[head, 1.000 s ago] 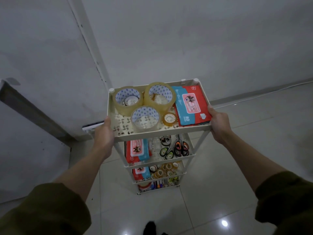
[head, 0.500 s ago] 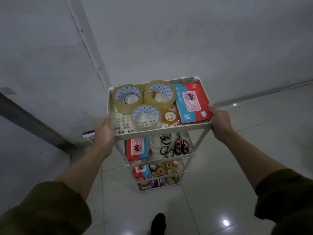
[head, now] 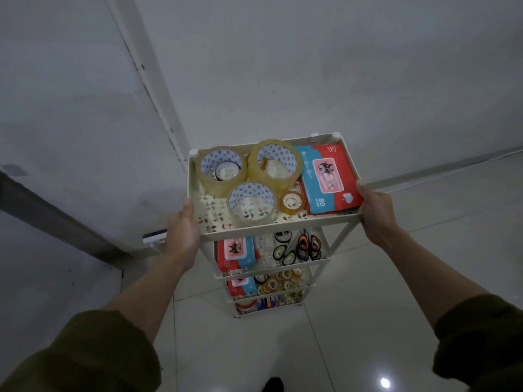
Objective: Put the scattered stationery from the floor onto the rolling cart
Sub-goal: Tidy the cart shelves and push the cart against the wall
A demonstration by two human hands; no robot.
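A cream rolling cart (head: 280, 231) with several tiers stands in front of me on the tiled floor. My left hand (head: 182, 232) grips the top tray's left side, thumb over the rim. My right hand (head: 375, 212) grips its right side. The top tray holds three big clear tape rolls (head: 250, 203), a small tape roll (head: 293, 202) and a red and blue wipes pack (head: 328, 179). Lower tiers carry more wipes packs (head: 236, 250), scissors (head: 307, 246), small tape rolls (head: 278, 281) and pens (head: 268, 302).
A white wall (head: 283, 66) rises just behind the cart, with a baseboard strip (head: 441, 165) running right. A dark band (head: 56, 222) crosses the wall at left. My foot (head: 272, 384) shows at the bottom edge. Tiled floor spreads to the right.
The cart and both hands have shifted slightly right and down in view. My foot has stepped forward. Both grips are unchanged.
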